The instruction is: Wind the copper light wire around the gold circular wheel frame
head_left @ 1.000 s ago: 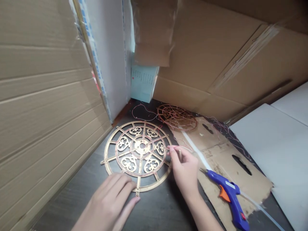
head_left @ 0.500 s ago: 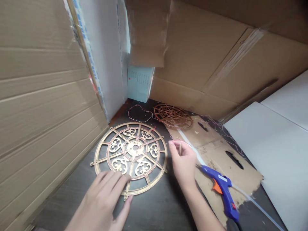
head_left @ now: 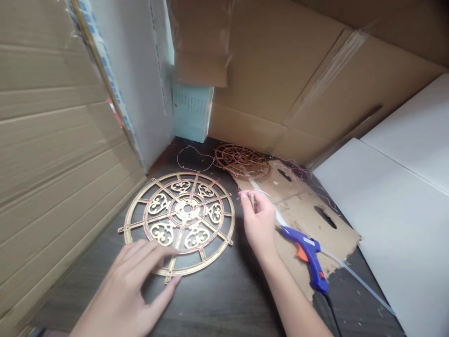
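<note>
Cardboard walls (head_left: 52, 140) box in a dark wood worktop (head_left: 217, 309), with a pale blue box (head_left: 192, 112) in the back corner, its print too small to read. Gold spoked wheel frame (head_left: 185, 209) sits near the front edge, left hand (head_left: 119, 290) open over its lower rim. Right hand (head_left: 258, 222) pinches a thin stick (head_left: 252, 202) and pink wire (head_left: 254, 191), just beside a blue glue gun (head_left: 305, 252).
</note>
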Action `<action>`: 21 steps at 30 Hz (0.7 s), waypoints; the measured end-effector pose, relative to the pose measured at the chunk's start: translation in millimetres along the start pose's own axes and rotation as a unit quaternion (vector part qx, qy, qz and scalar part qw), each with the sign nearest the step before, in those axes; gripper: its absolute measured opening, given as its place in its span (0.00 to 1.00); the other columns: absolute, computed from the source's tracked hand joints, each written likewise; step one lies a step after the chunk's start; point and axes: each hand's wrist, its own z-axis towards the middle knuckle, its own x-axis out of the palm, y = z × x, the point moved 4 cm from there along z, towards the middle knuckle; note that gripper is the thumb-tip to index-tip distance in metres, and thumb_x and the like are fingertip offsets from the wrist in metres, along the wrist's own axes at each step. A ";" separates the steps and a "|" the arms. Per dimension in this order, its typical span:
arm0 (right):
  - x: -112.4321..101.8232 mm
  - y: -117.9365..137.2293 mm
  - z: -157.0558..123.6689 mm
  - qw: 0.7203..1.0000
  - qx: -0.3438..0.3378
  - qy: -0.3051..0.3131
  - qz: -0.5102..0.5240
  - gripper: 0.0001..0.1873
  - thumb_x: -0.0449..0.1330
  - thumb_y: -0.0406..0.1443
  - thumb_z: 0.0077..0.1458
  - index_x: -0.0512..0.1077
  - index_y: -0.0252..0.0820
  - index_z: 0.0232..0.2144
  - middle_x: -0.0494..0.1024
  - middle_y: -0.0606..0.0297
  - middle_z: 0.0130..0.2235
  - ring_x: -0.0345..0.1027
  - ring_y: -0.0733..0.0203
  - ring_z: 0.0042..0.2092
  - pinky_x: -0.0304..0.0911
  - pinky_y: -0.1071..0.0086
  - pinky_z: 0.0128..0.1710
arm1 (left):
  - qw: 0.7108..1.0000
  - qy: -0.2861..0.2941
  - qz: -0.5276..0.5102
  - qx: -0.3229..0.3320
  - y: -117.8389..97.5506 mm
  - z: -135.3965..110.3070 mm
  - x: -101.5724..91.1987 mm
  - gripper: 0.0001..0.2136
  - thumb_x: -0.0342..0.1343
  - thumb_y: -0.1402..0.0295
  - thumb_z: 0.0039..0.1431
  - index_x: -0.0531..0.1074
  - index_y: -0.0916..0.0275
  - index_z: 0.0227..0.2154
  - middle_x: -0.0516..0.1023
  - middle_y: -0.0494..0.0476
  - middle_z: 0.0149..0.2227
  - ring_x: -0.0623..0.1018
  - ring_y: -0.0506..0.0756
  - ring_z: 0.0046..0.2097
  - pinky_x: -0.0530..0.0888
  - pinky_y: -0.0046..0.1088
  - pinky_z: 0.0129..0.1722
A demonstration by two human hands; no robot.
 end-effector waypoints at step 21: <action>11.1 12.6 -16.2 0.989 -0.092 0.060 -0.097 0.12 0.59 0.42 0.65 0.79 0.46 0.32 0.83 0.64 0.37 0.77 0.56 0.40 0.67 0.65 0.41 | 0.987 -0.055 0.026 -0.147 68.3 5.3 -23.6 0.19 0.58 0.49 0.65 0.75 0.55 0.51 0.78 0.60 0.57 0.77 0.65 0.59 0.74 0.52 0.60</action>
